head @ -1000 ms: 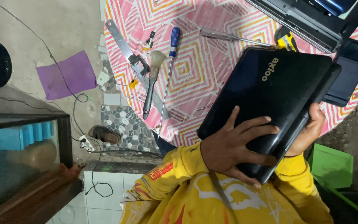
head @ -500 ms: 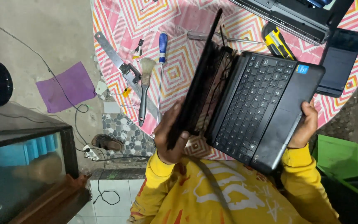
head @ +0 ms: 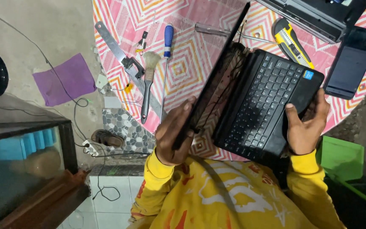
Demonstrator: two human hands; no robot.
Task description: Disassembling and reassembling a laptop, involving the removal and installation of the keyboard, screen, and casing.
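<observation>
- Your left hand (head: 172,138) grips the lid (head: 217,72) edge; lift gently.
- Your right hand (head: 306,127) clamps the small black laptop (head: 267,101) base; steady it above the worktop (head: 191,55).

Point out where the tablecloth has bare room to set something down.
Free: the cloth between the screwdriver and the laptop lid, and the top-left corner above the metal bar. Crowded: the right side, with knife, phone and second laptop. The left hand and right hand hold the laptop.
</observation>
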